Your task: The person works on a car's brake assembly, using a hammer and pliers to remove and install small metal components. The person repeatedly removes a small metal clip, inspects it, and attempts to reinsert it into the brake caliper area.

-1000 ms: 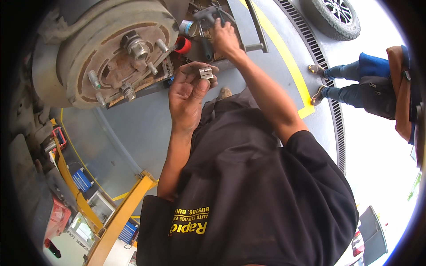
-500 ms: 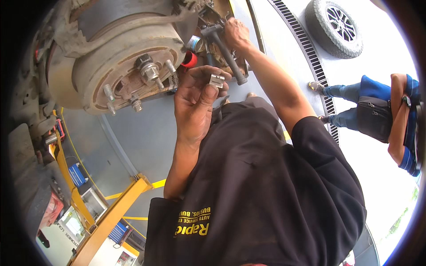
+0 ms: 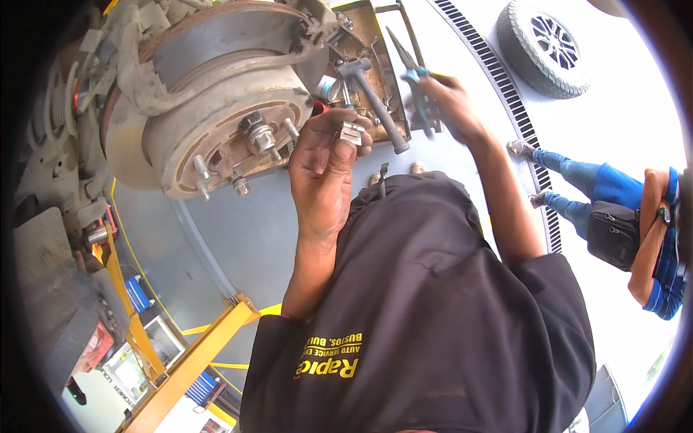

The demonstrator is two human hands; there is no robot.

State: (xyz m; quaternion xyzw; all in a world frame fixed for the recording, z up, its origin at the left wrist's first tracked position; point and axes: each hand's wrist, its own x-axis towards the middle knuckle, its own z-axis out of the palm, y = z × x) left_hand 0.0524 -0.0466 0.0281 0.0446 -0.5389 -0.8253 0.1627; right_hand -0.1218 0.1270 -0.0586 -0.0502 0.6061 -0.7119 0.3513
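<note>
While the left hand (image 3: 320,177) pinches a small metal clip (image 3: 351,133), the right hand (image 3: 451,107) grips long pliers (image 3: 412,73) near a hammer (image 3: 375,101).

The left hand (image 3: 317,177) pinches between thumb (image 3: 339,164) and bent fingers (image 3: 328,117); the right hand (image 3: 456,108) grips, forearm (image 3: 504,191) forward.

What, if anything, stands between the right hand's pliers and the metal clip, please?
Nothing visible blocks the pliers from the metal clip in the left hand; the hammer shows between them but seems lower.
</note>
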